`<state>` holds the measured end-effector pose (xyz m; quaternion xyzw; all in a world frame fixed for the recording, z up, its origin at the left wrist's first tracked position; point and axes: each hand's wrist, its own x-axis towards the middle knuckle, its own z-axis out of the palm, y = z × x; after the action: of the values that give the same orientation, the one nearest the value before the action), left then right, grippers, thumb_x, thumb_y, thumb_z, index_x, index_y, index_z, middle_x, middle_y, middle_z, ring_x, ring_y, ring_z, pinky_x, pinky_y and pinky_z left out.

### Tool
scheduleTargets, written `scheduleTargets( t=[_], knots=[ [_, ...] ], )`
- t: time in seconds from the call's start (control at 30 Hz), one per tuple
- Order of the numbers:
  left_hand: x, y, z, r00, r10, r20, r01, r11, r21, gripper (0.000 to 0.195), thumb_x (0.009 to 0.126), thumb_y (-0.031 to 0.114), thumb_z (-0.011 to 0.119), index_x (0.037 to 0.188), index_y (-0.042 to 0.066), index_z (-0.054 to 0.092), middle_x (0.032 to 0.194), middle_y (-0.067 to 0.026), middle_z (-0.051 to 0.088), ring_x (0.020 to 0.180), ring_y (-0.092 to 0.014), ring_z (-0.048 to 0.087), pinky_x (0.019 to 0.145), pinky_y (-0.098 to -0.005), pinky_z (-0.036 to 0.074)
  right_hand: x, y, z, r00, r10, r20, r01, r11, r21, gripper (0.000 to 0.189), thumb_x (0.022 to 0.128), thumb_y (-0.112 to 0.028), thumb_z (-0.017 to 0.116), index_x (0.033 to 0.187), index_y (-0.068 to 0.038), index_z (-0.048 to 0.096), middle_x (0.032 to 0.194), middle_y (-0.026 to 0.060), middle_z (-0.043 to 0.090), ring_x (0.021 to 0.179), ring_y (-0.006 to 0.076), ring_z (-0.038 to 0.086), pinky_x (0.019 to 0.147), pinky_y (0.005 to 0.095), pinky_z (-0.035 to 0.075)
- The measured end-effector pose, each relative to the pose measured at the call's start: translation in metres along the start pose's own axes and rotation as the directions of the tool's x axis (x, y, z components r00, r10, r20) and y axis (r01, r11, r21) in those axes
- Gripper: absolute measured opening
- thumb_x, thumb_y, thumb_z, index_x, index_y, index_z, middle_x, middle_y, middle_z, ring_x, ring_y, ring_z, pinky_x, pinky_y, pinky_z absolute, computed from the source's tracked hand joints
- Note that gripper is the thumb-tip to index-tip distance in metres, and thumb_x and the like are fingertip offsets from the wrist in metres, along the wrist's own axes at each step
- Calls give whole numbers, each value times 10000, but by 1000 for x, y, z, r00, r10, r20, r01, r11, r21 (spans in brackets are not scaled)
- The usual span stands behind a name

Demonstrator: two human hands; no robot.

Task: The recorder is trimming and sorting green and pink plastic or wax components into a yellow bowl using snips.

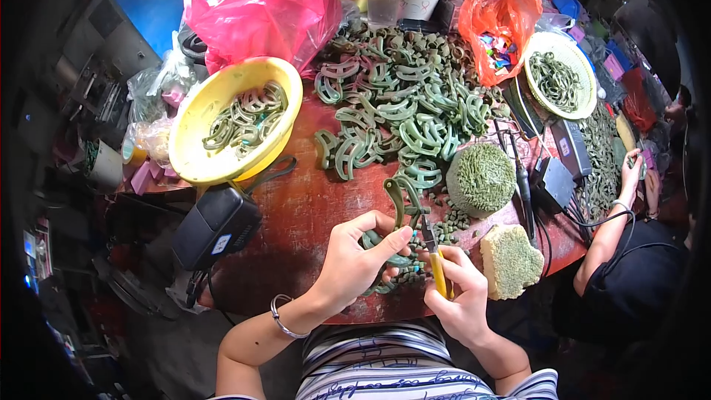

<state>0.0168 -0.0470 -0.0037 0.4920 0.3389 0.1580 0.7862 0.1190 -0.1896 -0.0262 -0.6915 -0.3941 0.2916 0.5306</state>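
Note:
My left hand [353,253] grips a green curved openwork piece [395,200], its arms standing up above the fingers. More green material shows under the palm, and I cannot tell whether it is the same piece. In my right hand [464,291] is a pair of yellow-handled cutting pliers [437,271]. Their jaws point up and meet the piece near its lower right end; whether they touch it is hard to tell. Small green stubs [452,222] lie scattered behind and below the pliers. Beyond them spreads a large heap of similar green curved pieces [411,105].
A yellow basin [183,144] of finished-looking pieces stands left, above a black device [216,228]. To the right are a round green textured block [481,180], a pale sponge-like block [511,261], a pen-like corded tool [523,183] and a white basket [586,94]. Another person's arm [608,225] works far right.

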Motion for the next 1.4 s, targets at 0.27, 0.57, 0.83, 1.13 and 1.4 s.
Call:
scheduleTargets(
  t=[0.27, 0.57, 0.83, 1.13, 1.4],
  knots=[
    [-7, -10, -8, 1000, 0, 23, 1, 1000, -16, 131, 861, 129, 623, 825, 12, 577, 710, -65, 615, 517, -60, 529, 439, -181, 414, -8, -3, 12, 998, -14, -63, 12, 999, -29, 275, 666, 41, 560, 933, 44, 624, 965, 131, 581, 773, 168, 576, 685, 254, 458],
    [-15, -19, -34, 997, -79, 13, 80, 987, -141, 149, 883, 167, 593, 849, 23, 576, 712, -51, 598, 532, -69, 531, 443, -181, 417, 3, 1, 10, 983, -181, -40, 168, 963, -212, 97, 700, 57, 560, 779, 33, 610, 815, 113, 611, 641, 176, 575, 561, 264, 441],
    [-16, -25, -53, 994, 65, -83, -83, 967, -242, 188, 930, 196, 515, 921, 13, 555, 769, -37, 566, 540, -78, 516, 459, -197, 422, 16, 23, 17, 931, -358, -63, 185, 617, -765, 304, 691, 4, 644, 983, 21, 564, 1100, 167, 518, 993, 329, 503, 849, 386, 413],
    [-28, -26, -38, 975, 107, 193, -121, 991, 60, 141, 923, 145, 526, 983, 20, 547, 790, -20, 577, 562, -46, 505, 465, -181, 403, 53, -25, 54, 1000, -19, 15, 16, 983, 184, 152, 892, -127, 562, 867, 12, 619, 732, 3, 597, 670, 45, 505, 593, 199, 406],
    [-20, -36, -39, 913, 409, -8, -409, 911, -47, 301, 973, 269, 407, 1150, 30, 448, 940, -39, 519, 569, -71, 507, 492, -201, 429, 42, -28, 37, 904, 3, 428, -109, 969, 223, 147, 867, -107, 583, 928, 18, 632, 986, 85, 585, 759, 110, 578, 697, 235, 462]
  ],
)
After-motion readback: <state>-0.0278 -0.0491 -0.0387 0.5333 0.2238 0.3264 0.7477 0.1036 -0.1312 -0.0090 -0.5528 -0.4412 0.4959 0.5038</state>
